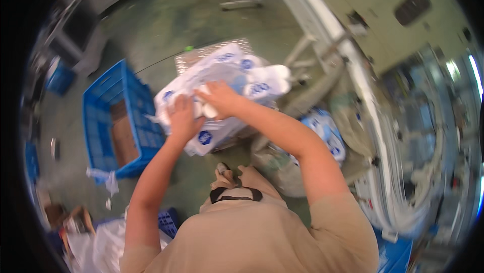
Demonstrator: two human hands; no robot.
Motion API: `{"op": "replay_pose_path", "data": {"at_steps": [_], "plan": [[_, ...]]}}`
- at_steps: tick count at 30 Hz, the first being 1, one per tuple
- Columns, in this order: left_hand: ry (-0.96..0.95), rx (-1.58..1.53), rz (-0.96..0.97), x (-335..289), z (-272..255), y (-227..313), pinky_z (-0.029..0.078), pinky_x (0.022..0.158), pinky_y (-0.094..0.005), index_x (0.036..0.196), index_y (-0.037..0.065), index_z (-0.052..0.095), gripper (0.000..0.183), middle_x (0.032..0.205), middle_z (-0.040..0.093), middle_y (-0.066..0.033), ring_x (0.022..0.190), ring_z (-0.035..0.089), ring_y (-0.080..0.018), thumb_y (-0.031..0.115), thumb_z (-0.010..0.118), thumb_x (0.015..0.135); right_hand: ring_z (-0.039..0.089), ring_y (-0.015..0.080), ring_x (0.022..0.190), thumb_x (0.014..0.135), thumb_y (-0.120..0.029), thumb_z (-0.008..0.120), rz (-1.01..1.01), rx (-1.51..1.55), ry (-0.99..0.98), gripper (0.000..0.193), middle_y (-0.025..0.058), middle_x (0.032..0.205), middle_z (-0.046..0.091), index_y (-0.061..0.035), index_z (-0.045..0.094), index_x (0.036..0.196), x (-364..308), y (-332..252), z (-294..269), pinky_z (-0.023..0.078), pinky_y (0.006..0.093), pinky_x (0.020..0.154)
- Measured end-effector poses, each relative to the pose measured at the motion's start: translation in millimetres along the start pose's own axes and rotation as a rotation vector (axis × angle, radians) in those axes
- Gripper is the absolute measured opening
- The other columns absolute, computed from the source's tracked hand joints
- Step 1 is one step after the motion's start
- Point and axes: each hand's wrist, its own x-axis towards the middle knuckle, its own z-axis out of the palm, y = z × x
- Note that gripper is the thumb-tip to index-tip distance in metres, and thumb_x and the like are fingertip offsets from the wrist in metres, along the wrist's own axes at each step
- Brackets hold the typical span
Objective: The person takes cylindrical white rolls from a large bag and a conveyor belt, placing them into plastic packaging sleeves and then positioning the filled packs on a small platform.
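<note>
A white plastic bag with blue print (229, 68) lies in front of me, its top gaping. White rounded pieces (209, 110) show between my hands at its opening. My left hand (184, 117) rests on the near left part of the bag, fingers stretched out and apart. From the right, my right hand (222, 99) reaches over the bag with its fingers bent around one of the white pieces. Motion blur softens both hands, and the exact kind of the pieces cannot be made out. At the bag's right end, more white rounded shapes (282, 75) bulge.
A blue plastic crate (91, 124) with brown cardboard inside stands left of the bag. Behind the bag lies a silvery quilted sheet (189, 61). Another blue-and-white bag (322, 129) sits to the right, beside a white machine frame (360, 78). White plastic sheeting (101, 248) lies at lower left.
</note>
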Motion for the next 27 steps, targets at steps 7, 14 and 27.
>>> {"op": "replay_pose_path", "data": {"at_steps": [7,14,27], "plan": [[-0.326,0.059,-0.224,25,-20,1,0.027,0.091,-0.0643,0.138,0.015,0.025,0.102,0.141,0.02,-0.0238,0.127,0.022,-0.0439,0.04,0.077,0.054,0.039,0.0424,0.115,0.049,-0.032,0.079,0.082,0.074,-0.014,0.098,0.0244,0.132,0.033,-0.0249,0.034,0.135,6,-9,9,0.039,0.0527,0.089],[-0.377,0.138,-0.178,39,-9,-12,0.031,0.097,-0.0523,0.142,0.023,0.004,0.117,0.135,0.023,-0.0271,0.121,0.029,-0.0455,0.035,0.079,0.053,0.037,0.0465,0.112,0.05,-0.032,0.077,0.422,0.33,0.513,0.084,0.0231,0.125,0.034,-0.0241,0.044,0.127,-77,16,-69,0.043,0.049,0.087],[-0.37,0.068,-0.254,47,15,-25,0.034,0.099,-0.0457,0.139,0.013,0.008,0.11,0.13,0.027,-0.0252,0.117,0.037,-0.042,0.022,0.078,0.055,0.054,0.0195,0.102,0.077,-0.033,0.068,1.627,1.368,1.403,0.043,0.0064,0.102,0.061,-0.0064,0.058,0.109,-764,-39,-203,0.046,0.033,0.081]]}}
